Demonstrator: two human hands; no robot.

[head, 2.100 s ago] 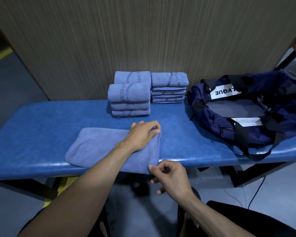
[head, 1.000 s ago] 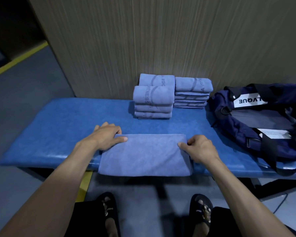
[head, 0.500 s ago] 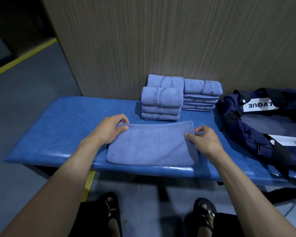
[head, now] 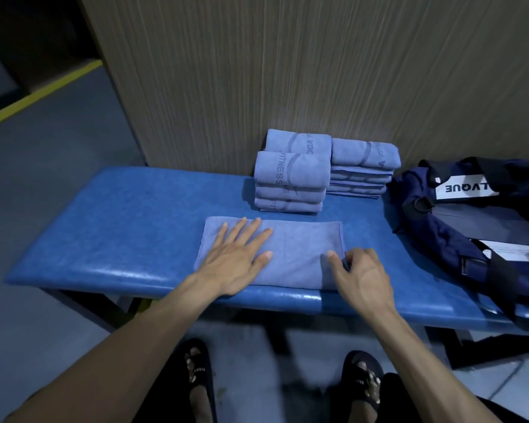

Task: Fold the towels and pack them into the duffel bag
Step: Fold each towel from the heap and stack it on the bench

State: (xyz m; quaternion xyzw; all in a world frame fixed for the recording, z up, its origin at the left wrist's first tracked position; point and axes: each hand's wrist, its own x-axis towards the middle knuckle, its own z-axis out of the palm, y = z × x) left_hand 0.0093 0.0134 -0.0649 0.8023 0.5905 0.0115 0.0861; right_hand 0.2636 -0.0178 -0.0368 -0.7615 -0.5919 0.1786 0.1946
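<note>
A blue towel [head: 300, 248], folded into a rectangle, lies flat on the blue padded bench [head: 119, 233] near its front edge. My left hand [head: 235, 257] lies flat on the towel's left half with its fingers spread. My right hand [head: 361, 273] is at the towel's right front corner, thumb on top and fingers curled round the edge. Two stacks of folded blue towels [head: 290, 181] [head: 362, 169] stand behind it against the wall. A navy duffel bag [head: 471, 227] lies on the bench at the right.
A wood-grain wall panel [head: 287, 71] rises right behind the bench. Grey floor with a yellow line [head: 40, 93] lies to the left. My feet in black sandals [head: 196, 370] stand under the bench's front edge.
The towel has been folded to a narrower rectangle and moved back from the bench edge. My left hand went from holding its left edge to lying flat on it; my right hand slid to the front right corner.
</note>
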